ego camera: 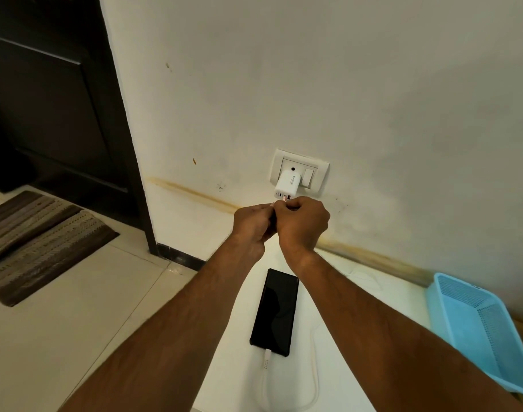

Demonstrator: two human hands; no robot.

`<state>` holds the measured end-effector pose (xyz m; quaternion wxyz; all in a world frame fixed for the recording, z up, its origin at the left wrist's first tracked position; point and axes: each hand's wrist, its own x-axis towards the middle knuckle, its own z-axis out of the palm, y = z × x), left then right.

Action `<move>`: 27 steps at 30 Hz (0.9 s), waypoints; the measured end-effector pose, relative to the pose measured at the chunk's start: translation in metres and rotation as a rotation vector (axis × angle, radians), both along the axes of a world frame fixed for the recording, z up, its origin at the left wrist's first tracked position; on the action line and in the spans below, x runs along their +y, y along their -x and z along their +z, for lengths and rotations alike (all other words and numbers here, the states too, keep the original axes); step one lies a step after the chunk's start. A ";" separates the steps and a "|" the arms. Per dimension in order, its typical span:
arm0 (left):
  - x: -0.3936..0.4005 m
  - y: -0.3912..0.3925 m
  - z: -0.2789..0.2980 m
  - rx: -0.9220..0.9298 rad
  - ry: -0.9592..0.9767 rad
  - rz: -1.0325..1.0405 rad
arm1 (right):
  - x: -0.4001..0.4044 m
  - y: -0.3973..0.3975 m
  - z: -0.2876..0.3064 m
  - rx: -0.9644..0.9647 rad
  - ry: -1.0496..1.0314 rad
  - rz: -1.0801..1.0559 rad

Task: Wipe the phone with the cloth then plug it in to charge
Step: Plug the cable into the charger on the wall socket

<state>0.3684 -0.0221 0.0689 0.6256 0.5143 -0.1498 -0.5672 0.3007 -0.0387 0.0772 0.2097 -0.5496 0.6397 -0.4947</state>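
Both hands meet just below the charger (286,183), which sits plugged into the wall socket (299,171). Left hand (253,223) and right hand (303,224) are each pinched shut on the free end of the white cable (315,379), its connector tip showing right under the charger's ports. Phone (275,312) lies face up on the white surface (358,337) below the charger, well apart from it, cable already seated in its near end. Likely step: seating the plug in 1 of the ports. Best done by squaring the connector to the port, pushing straight, and keeping the charger from rocking in the socket. Blue basket (477,322) sits right of the charger, dark door (46,99) and striped mat (37,242) left of it. No cloth visible.
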 end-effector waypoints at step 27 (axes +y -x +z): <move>-0.003 0.002 0.008 0.055 -0.040 0.010 | -0.004 -0.005 -0.006 0.019 0.092 -0.024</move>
